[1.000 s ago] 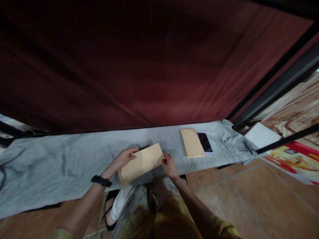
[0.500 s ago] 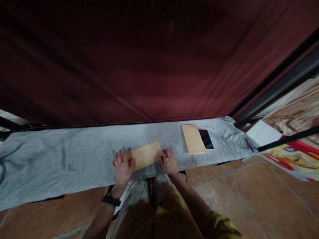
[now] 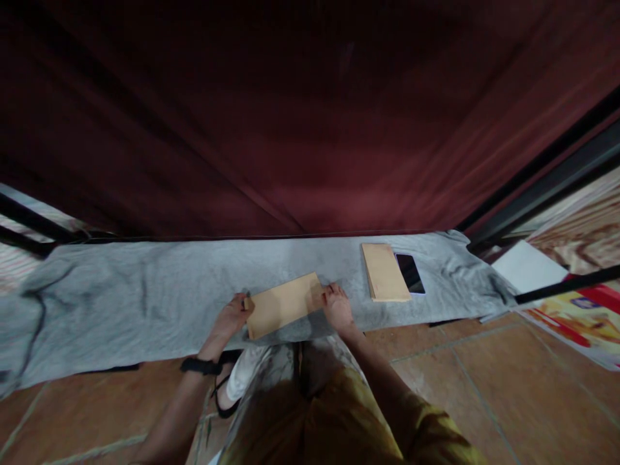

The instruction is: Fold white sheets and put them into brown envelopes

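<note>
A long brown paper envelope (image 3: 283, 306) lies slightly slanted on the grey cloth in front of me. My left hand (image 3: 231, 321) pinches its left end, where a narrow flap shows between thumb and fingers. At the opposite end, my right hand (image 3: 338, 307) has its fingers closed on the right edge; the fingertips are partly hidden. Off to the right rests a stack of similar brown envelopes (image 3: 386, 272), apart from both hands.
A dark-screened phone (image 3: 411, 274) lies against the stack's right side. Grey cloth (image 3: 169, 290) covers the long low surface, backed by a dark red curtain (image 3: 310, 161). Black metal bars (image 3: 547, 187), a white box (image 3: 529, 266) and a colourful printed carton (image 3: 591, 316) are at right.
My left hand has gone from lying over the envelope's left end with fingers spread to pinching its flap from the side. My right hand stays at the right end. The view has shifted slightly.
</note>
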Action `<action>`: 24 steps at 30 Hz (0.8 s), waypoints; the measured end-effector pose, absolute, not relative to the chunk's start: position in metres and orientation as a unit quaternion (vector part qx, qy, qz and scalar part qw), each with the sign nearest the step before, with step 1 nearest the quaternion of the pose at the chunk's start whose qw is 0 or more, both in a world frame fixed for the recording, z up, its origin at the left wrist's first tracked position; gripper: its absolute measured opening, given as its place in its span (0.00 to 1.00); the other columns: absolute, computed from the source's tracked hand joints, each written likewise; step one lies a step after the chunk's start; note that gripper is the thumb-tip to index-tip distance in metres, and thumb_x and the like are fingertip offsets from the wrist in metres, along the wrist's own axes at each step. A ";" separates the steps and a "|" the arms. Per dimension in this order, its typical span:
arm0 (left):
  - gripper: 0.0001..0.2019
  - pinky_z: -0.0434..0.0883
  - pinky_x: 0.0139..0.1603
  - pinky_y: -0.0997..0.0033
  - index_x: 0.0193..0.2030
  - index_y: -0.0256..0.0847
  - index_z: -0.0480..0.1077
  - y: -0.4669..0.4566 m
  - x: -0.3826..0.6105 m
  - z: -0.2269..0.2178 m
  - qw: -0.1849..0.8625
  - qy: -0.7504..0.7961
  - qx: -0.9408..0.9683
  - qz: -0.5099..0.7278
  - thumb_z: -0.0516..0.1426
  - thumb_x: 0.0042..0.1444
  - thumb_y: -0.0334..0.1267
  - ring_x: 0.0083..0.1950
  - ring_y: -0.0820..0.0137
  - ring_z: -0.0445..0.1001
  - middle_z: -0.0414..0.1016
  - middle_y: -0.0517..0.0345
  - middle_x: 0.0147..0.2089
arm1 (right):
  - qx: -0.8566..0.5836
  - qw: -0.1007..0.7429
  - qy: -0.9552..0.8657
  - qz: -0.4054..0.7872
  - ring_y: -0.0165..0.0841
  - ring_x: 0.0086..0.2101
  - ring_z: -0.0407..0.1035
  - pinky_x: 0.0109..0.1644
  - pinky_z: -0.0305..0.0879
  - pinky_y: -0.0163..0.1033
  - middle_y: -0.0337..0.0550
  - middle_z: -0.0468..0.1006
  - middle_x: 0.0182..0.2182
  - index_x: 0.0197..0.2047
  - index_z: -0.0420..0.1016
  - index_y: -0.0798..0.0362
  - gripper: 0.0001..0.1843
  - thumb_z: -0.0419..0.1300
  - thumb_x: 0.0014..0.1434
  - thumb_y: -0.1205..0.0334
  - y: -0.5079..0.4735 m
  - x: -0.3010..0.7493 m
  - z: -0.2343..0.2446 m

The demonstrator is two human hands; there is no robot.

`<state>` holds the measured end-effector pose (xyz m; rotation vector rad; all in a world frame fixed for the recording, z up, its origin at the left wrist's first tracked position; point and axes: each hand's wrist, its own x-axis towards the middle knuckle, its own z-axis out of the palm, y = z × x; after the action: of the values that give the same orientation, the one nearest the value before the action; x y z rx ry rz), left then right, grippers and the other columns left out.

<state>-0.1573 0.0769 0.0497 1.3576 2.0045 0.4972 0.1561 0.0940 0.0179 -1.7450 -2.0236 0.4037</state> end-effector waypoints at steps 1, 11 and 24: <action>0.09 0.63 0.30 0.74 0.40 0.42 0.70 0.076 -0.158 0.050 0.358 0.763 0.502 0.192 0.59 0.49 0.35 0.29 0.68 0.73 0.73 0.62 0.26 | -0.629 0.222 -0.730 0.147 0.41 0.45 0.71 0.53 0.66 0.44 0.52 0.77 0.45 0.44 0.77 0.54 0.11 0.54 0.65 0.70 0.095 0.157 0.017; 0.13 0.57 0.23 0.75 0.33 0.40 0.72 0.055 -0.161 0.069 0.579 0.639 0.443 0.247 0.64 0.37 0.40 0.22 0.74 0.63 0.67 0.66 0.22 | -0.596 0.437 -0.543 0.399 0.38 0.38 0.71 0.48 0.67 0.45 0.42 0.77 0.32 0.32 0.71 0.50 0.04 0.58 0.55 0.60 0.114 0.154 0.012; 0.22 0.74 0.35 0.72 0.42 0.39 0.73 0.055 -0.082 0.059 0.543 0.582 0.235 0.559 0.72 0.41 0.43 0.33 0.68 0.80 0.81 0.55 0.35 | -0.501 0.463 -0.326 0.654 0.36 0.34 0.75 0.38 0.72 0.43 0.47 0.81 0.37 0.43 0.73 0.52 0.28 0.67 0.50 0.38 0.105 0.118 0.047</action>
<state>-0.0818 0.0551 0.0589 0.5571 1.3817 1.3263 0.1183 0.1049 0.0470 -1.2311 -0.8023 1.6076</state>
